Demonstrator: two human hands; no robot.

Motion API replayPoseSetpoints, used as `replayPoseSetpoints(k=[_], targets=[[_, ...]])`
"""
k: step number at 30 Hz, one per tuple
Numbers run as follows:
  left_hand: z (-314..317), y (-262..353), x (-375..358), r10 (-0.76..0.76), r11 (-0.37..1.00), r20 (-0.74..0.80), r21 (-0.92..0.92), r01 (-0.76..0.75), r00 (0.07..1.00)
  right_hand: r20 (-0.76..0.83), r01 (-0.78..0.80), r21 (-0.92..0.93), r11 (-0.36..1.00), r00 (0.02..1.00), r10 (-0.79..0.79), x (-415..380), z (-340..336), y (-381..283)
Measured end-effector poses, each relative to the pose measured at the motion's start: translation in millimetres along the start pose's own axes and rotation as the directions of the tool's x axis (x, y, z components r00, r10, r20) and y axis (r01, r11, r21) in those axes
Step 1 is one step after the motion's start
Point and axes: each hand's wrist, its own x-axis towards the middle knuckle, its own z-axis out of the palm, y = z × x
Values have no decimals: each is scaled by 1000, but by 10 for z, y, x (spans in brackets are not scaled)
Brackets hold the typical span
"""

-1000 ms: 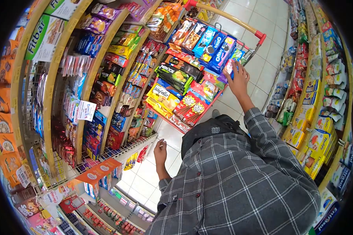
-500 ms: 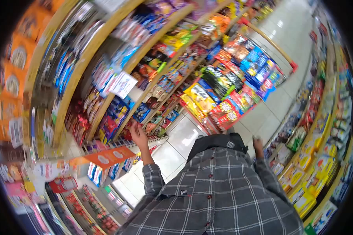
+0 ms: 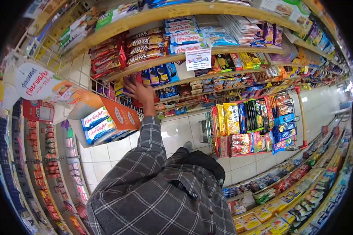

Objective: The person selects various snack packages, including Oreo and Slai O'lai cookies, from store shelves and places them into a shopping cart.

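My left hand [image 3: 139,92] reaches into a low shelf, fingers spread and resting at or just over red packets whose contact I cannot make out. Right beside it stand dark blue snack packs [image 3: 159,75]. On the shelf above lie stacked Maxx bars [image 3: 147,51], with plain red packets [image 3: 106,60] to their left and white-and-blue Fiberwafer packs [image 3: 186,38] to their right. A wire divider [image 3: 100,87] runs just left of the hand. My right hand is out of sight, and a checked sleeve covers my left arm.
A shopping cart [image 3: 300,117] full of snack packs stands on the tiled floor to the right. An orange display box [image 3: 125,113] with Fiberwafer packs juts out below my left hand. A price card [image 3: 199,59] hangs from the shelf edge. More stocked shelves [image 3: 270,207] line the lower right.
My view and body have turned left toward the shelves. My left hand has stretched forward into the packets. My right hand has left the view, and the cart appears farther right.
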Motion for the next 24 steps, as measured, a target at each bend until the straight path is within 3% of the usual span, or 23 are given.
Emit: replayPoseSetpoints(k=[2, 3, 7, 10, 11, 14, 15, 18, 19, 20, 22, 23, 24], targets=[[-75, -124, 57, -48, 998, 32, -38, 49, 998, 6, 20, -12, 1000, 1000, -20, -36, -2, -95], [-90, -205, 60, -74, 993, 120, 99, 62, 990, 7, 28, -18, 999, 1000, -28, -56, -15, -147], [-189, -286, -79, -80, 987, 47, 142, 72, 996, 21, 55, -54, 997, 998, -54, -69, -65, -281], [-352, -352, -146, -71, 996, 60, 56, 67, 996, 40, 77, -91, 993, 996, -74, -42, -130, -336], [-410, -340, -159, -28, 999, -24, -25, 27, 999, 47, 84, -102, 991, 996, -80, -24, -151, -341], [-253, -522, -170, 31, 986, -84, -159, -44, 996, 77, 125, -149, 981, 990, -114, 24, -258, -362], [-337, -435, -151, 39, 965, -187, -249, -85, 982, 88, 138, -161, 977, 988, -125, 42, -291, -360], [-252, -379, -153, 3, 956, -218, -287, -67, 976, 126, 207, -200, 958, 975, -184, 124, -372, -403], [-209, -350, -160, 11, 974, -273, -215, -72, 962, 148, 260, -224, 939, 962, -231, 161, -402, -404], [-210, -347, -170, 13, 963, -299, -254, -93, 954, 187, 358, -278, 891, 930, -316, 200, -440, -433], [-228, -179, -179, 14, 920, -321, -368, -138, 947, 304, 628, -449, 635, 776, -552, 335, -520, -462], [-215, -72, -181, 29, 907, -347, -385, -170, 937, 399, 758, -595, 266, 566, -722, 389, -534, -525], [-249, 4, -281, 37, 895, -356, -405, -190, 934, 413, 681, -688, 250, 651, -637, 491, -558, -548]])
